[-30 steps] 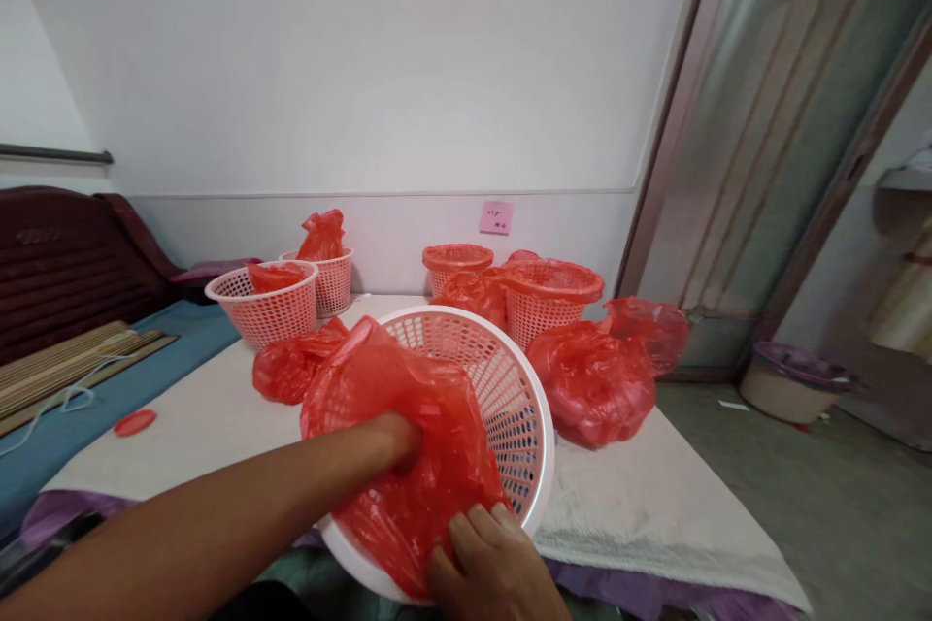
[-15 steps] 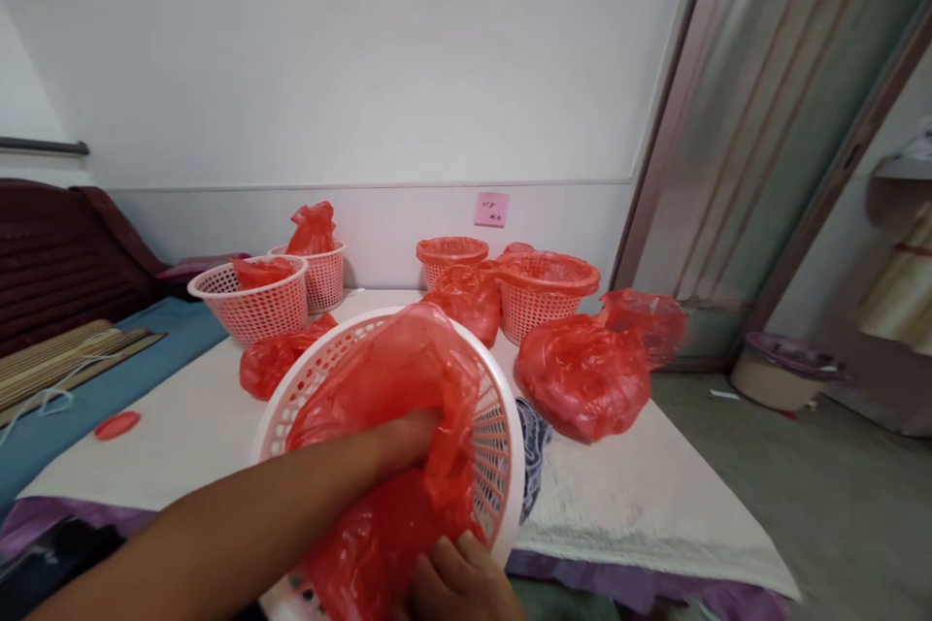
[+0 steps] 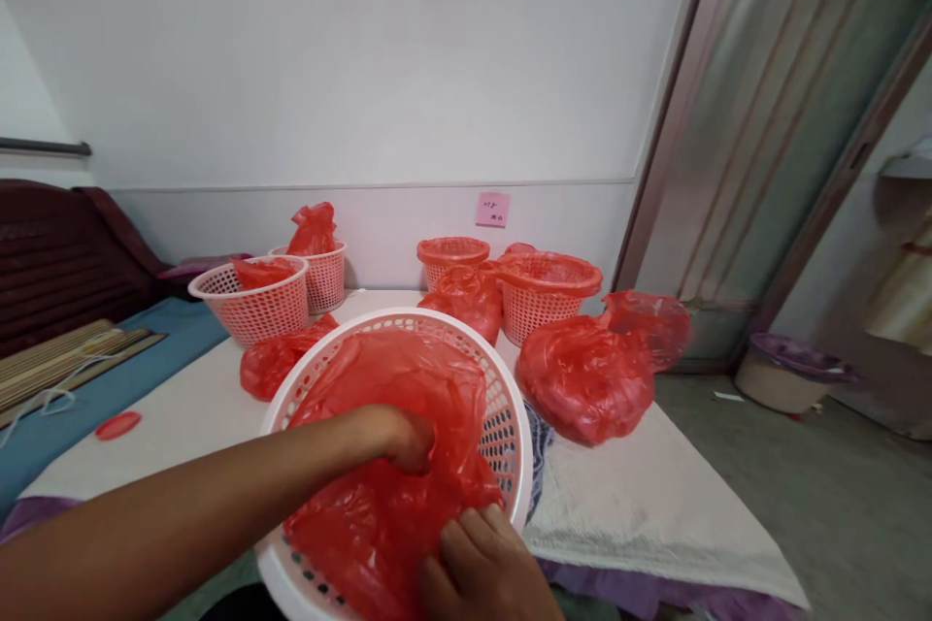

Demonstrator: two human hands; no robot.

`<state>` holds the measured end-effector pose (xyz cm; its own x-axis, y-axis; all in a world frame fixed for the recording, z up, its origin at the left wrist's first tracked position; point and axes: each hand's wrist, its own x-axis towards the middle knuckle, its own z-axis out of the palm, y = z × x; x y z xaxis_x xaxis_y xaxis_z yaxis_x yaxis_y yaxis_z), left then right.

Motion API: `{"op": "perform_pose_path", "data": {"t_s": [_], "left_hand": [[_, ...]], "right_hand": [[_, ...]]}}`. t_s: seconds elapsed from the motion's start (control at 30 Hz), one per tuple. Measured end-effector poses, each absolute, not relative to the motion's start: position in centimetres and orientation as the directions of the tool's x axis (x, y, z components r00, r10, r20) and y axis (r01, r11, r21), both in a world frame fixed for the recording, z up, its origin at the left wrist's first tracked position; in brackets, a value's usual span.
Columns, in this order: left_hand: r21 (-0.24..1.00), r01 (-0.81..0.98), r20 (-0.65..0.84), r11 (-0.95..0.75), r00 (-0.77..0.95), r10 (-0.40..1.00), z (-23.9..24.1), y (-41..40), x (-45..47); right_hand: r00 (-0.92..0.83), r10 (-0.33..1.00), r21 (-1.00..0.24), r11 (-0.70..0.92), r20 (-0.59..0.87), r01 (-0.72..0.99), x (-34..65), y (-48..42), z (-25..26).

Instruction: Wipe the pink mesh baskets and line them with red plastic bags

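A white perforated plastic basket (image 3: 525, 466) is tilted toward me at the front, with a red plastic bag (image 3: 393, 359) spread loosely inside it. My left hand (image 3: 400, 437) reaches down into the bag's mouth, and red film hides its fingertips, so whether it grips anything is unclear. At the near right rim, my right hand (image 3: 487, 558) has its fingers curled closed on the bag's edge. The lower side of the basket is partly out of frame.
Behind, pink-white baskets (image 3: 251, 306) with red bags stand at left. Bag-lined baskets (image 3: 543, 310) stand at right, near a full red bag (image 3: 586, 378). A red disc (image 3: 117, 425) lies on the white cloth (image 3: 655, 505). Beyond the cloth's right edge stands a bin (image 3: 782, 383).
My left hand has drawn back slightly and pushed the film, so the bag opens wider against the basket's far wall. My right hand and the basket have shifted slightly right.
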<state>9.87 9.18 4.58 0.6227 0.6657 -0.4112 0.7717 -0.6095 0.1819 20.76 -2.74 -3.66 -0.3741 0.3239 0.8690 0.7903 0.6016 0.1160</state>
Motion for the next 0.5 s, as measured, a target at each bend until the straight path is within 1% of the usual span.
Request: {"op": "perform_pose_path", "data": {"t_s": [0.07, 0.13, 0.27, 0.37, 0.43, 0.5], "left_hand": [[0.118, 0.754, -0.480, -0.647, 0.613, 0.627, 5.7, 7.6, 8.5], [0.104, 0.733, -0.459, -0.672, 0.635, 0.622, 6.8, 5.5, 6.5], [0.119, 0.723, -0.290, -0.681, 0.681, 0.672, 8.0, 2.0, 2.9], [0.151, 0.707, -0.145, -0.691, 0.707, 0.692, 8.0, 0.4, 1.6], [0.154, 0.676, -0.067, -0.721, 0.735, 0.675, 7.7, -0.5, 0.9], [0.126, 0.626, 0.010, -0.770, 0.775, 0.632, 7.3, -1.2, 0.1]], "right_hand": [[-0.452, 0.402, 0.141, 0.604, 0.796, 0.784, 21.7, -2.8, -2.7], [-0.462, 0.455, 0.139, 0.582, 0.761, 0.801, 22.9, -2.9, -2.2], [-0.402, 0.462, 0.127, 0.518, 0.790, 0.846, 24.8, -2.6, -2.5], [-0.375, 0.507, 0.061, 0.532, 0.776, 0.845, 25.5, -2.5, -2.9], [-0.348, 0.526, 0.009, 0.543, 0.776, 0.839, 25.7, -2.6, -2.8], [-0.348, 0.527, -0.005, 0.556, 0.775, 0.831, 25.8, -2.7, -2.6]]}}
